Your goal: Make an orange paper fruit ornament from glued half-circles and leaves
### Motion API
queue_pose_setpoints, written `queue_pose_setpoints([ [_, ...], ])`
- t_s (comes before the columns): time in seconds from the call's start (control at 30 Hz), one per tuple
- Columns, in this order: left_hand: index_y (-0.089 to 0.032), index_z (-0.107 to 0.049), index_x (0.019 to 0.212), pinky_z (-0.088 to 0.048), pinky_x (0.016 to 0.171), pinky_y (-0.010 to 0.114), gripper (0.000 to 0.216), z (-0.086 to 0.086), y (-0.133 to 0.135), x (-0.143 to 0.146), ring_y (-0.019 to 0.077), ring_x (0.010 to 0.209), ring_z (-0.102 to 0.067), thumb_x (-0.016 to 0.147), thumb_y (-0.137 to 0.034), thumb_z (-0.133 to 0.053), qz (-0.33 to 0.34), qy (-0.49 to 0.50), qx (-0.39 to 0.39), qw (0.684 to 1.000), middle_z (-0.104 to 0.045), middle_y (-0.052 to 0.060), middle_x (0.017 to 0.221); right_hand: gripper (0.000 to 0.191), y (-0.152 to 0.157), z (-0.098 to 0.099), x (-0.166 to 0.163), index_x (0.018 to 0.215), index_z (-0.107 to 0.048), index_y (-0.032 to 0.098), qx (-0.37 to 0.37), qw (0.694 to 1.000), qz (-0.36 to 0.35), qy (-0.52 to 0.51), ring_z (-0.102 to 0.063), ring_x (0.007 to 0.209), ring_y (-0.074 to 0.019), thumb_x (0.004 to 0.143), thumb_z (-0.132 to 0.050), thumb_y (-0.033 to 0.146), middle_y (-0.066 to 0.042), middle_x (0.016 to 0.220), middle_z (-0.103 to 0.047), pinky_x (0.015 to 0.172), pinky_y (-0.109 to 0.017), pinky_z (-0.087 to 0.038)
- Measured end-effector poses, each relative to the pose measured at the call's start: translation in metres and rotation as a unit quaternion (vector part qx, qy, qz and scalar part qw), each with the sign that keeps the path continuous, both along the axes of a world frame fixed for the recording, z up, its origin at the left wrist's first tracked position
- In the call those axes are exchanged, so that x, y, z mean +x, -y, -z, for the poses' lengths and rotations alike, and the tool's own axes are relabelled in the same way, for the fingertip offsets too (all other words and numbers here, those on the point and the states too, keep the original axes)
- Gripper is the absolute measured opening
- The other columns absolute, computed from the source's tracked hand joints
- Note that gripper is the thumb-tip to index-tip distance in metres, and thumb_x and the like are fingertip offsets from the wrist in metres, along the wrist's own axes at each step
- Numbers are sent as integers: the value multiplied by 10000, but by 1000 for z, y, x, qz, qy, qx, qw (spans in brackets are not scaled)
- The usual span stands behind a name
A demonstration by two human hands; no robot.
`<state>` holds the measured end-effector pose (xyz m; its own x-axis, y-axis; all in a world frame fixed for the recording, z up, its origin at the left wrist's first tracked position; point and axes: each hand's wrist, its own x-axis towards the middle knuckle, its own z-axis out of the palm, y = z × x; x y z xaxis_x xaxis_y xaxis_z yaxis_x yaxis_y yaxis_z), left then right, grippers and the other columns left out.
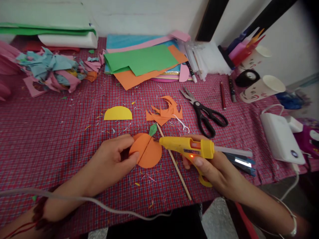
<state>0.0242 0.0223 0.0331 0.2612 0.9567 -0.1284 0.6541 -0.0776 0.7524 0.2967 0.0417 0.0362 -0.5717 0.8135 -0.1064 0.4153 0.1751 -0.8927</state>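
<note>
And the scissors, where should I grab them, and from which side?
Probably by the black handle loops of the scissors, from the near right. The loops flare toward that side, while the slightly parted blades point away to the left.

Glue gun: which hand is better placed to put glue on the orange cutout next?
Probably the right hand: it holds the glue gun, aimed at the cutout; the left hand pinches the cutout.
</note>
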Motion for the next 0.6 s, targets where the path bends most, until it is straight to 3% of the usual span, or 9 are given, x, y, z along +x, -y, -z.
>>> queue_pose_setpoints([
  [0.13, -195, -435, 599, -331, 509, 251, 257, 0, 0, 0, 108, 541, -423, 845, -239, -492, -3, 2, 6, 1000, -414, -49, 611, 394, 5, -6, 5, 1332, -395, 219, -37, 999, -22, 18, -623, 928, -205, 993, -429, 416, -65, 943, -621, 870, -362, -532],
  [0.37, -195, -463, 614, -329, 517, 262, 241, 1, 0, 0, 119, 558, -425, 845, -258, -488, -8, 2, -4, 1000, -418, -42, 618, 441, 24, -11, 19, 1393, -378, 217, -122, 988, -85, 43, -648, 898, -197, 991, -436, 387, -100, 1024, -630, 738, -299, -566],
  [0.5, -195, -464, 619, -339, 526, 261, 240, 1, 0, 0, 116, 557, -426, 850, -256, -480, -1, 10, -2, 1000, -419, -43, 620, 453, 21, -10, 21, 1387, -391, 213, -66, 996, -41, 51, -643, 978, -217, 978, -459, 395, -121, 1122, -617, 819, -337, -564],
  [0.6, -197, -460, 616, -341, 522, 259, 245, 1, 0, -1, 116, 553, -426, 849, -266, -485, -1, 4, -1, 1000, -415, -45, 616, 409, 13, -9, 20, 1326, -445, 198, -16, 999, -6, 47, -641, 985, -228, 979, -444, 417, -110, 1056, -635, 848, -363, -559],
])
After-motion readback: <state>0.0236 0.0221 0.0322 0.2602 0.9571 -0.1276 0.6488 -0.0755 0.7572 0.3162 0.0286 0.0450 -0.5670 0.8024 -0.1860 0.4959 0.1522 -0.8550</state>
